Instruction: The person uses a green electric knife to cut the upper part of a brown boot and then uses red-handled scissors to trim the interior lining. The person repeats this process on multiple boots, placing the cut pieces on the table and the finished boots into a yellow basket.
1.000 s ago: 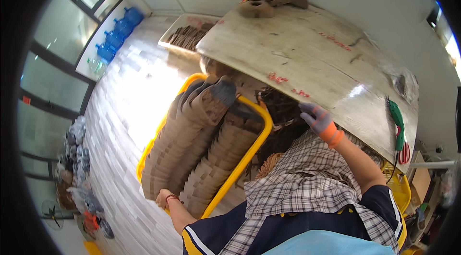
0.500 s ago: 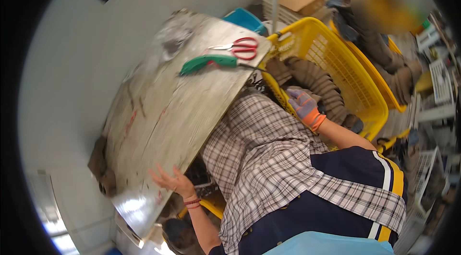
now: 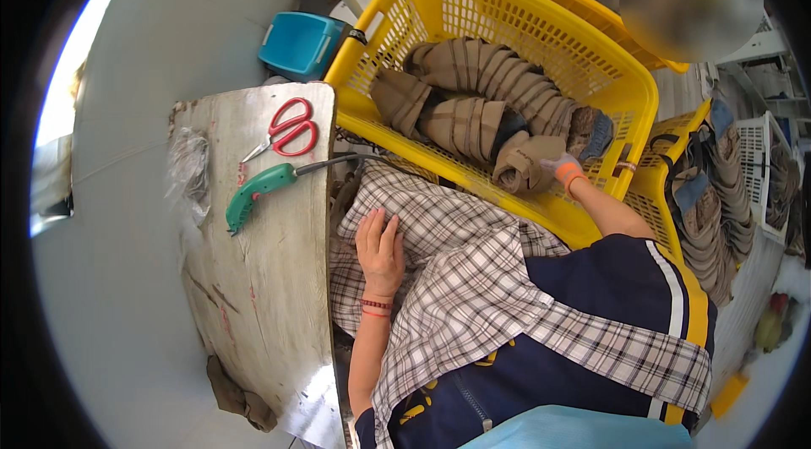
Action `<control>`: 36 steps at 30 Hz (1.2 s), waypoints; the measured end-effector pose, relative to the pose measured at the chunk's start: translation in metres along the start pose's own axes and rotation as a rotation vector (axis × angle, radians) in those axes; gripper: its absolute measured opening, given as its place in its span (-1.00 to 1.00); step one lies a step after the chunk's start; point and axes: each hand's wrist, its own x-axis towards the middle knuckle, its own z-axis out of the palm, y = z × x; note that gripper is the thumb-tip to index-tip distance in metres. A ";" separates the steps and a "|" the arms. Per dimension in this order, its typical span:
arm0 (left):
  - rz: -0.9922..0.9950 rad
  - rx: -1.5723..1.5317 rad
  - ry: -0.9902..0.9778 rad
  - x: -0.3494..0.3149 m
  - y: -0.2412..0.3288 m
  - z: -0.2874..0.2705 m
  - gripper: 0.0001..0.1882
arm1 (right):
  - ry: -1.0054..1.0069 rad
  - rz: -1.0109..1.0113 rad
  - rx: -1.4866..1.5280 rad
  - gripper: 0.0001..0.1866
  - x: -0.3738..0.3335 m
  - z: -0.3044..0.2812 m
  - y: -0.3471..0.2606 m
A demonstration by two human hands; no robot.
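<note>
My right hand (image 3: 564, 167), in a grey glove with an orange cuff, reaches into a yellow plastic basket (image 3: 642, 103). It grips the edge of a curled brown fabric piece (image 3: 525, 163); some of its fingers are hidden behind the cloth. Under and behind that piece, brown fabric pieces lie nested in long ribbed rows (image 3: 486, 69), some with blue-grey ends. My bare left hand (image 3: 380, 253), with red bracelets at the wrist, lies on the plaid apron (image 3: 448, 255) over my lap. Its fingers are stretched out and it holds nothing.
A worn wooden board (image 3: 270, 280) at left carries red-handled scissors (image 3: 294, 130), a green corded hand tool (image 3: 260, 189), crumpled clear plastic (image 3: 190, 170) and a dark cloth scrap (image 3: 239, 394). Behind it is a blue bin (image 3: 300, 45). More yellow baskets (image 3: 650, 200) of brown fabric stand at right.
The view has swung toward the basket. My right hand has gone deeper in and taken hold of a curled brown piece. My left hand has moved from above the board onto my lap.
</note>
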 end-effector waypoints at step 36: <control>-0.189 0.058 0.205 -0.013 0.024 0.024 -0.63 | -0.464 -0.656 1.178 -0.40 -0.035 -0.128 0.012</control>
